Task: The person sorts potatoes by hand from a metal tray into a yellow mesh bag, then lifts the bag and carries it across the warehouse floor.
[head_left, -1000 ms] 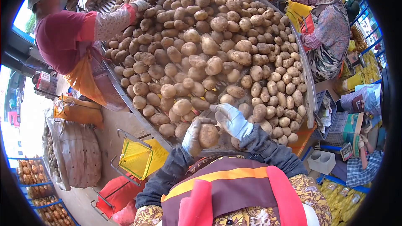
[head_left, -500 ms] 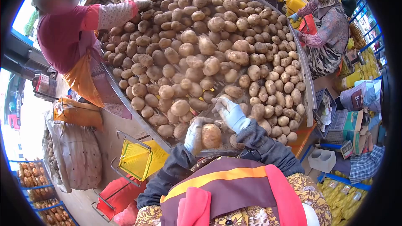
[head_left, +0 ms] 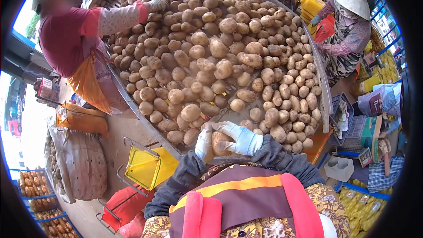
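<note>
At the near edge of a heaped sorting table, my gloved left hand (head_left: 204, 143) and my gloved right hand (head_left: 240, 137) close around one large potato (head_left: 219, 143). The left fingers lie along its left side, while the right hand covers its top and right side. Part of the potato is hidden by the gloves. Just beyond my hands lie a loose potato (head_left: 237, 105) and a patch of bare table surface (head_left: 232, 117). The pile of potatoes (head_left: 205, 64) spreads over the table away from me.
A metal rim (head_left: 145, 125) borders the table. One co-worker (head_left: 66, 39) reaches in from the left; another (head_left: 348, 31) stands at the right. A yellow bag on a frame (head_left: 152, 167), a red bag (head_left: 125, 207) and a full sack (head_left: 81, 163) are at lower left. Crates (head_left: 352, 136) stand right.
My right hand has moved down and left from the pile onto the potato beside my left hand. A loose potato now lies where my right hand was. The right co-worker has shifted.
</note>
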A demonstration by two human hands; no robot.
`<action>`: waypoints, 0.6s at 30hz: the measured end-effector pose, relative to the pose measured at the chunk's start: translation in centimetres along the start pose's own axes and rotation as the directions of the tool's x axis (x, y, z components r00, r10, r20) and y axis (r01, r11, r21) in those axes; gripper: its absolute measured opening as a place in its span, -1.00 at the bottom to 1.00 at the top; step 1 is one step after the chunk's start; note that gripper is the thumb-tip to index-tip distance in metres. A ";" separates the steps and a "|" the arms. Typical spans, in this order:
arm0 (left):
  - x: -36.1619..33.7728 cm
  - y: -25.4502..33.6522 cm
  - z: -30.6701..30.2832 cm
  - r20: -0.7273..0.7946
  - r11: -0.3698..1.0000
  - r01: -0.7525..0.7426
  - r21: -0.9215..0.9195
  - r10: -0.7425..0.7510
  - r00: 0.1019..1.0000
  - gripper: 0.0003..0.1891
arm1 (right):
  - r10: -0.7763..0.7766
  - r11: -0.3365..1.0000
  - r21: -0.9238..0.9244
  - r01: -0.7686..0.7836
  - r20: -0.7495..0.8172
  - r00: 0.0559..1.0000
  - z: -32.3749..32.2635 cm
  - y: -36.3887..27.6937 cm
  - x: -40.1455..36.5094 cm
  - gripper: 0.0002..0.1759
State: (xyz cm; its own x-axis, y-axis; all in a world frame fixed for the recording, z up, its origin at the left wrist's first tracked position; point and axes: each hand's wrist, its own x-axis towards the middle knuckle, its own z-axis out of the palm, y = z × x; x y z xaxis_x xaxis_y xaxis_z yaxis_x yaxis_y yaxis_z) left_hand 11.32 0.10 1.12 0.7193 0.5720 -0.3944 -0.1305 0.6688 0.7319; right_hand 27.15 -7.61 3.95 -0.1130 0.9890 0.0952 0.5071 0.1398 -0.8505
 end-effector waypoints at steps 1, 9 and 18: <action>-0.1 0.2 0.3 0.002 1.000 0.000 0.001 0.000 1.000 -0.50 | 0.000 1.000 -0.001 0.000 -0.002 1.000 -0.2 0.4 -0.1 -0.36; -1.1 1.7 -1.0 0.137 0.951 0.188 -0.244 -0.158 0.978 -0.44 | 0.583 0.609 0.748 -0.264 -0.196 0.789 -3.1 3.4 -0.5 -0.70; -16.4 6.4 -24.9 -0.636 0.936 -0.289 -0.199 0.100 0.765 -0.50 | 0.263 0.901 -0.338 -0.271 -0.070 0.962 -4.1 3.9 -4.2 -0.48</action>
State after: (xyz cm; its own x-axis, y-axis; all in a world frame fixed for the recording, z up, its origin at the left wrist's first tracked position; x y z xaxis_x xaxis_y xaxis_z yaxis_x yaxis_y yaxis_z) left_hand -18.29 6.82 -1.60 0.1027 0.8068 -0.5818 -0.4659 0.5558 0.6885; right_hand 33.13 -11.01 2.37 0.0841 0.9918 -0.0961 0.7766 -0.1257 -0.6173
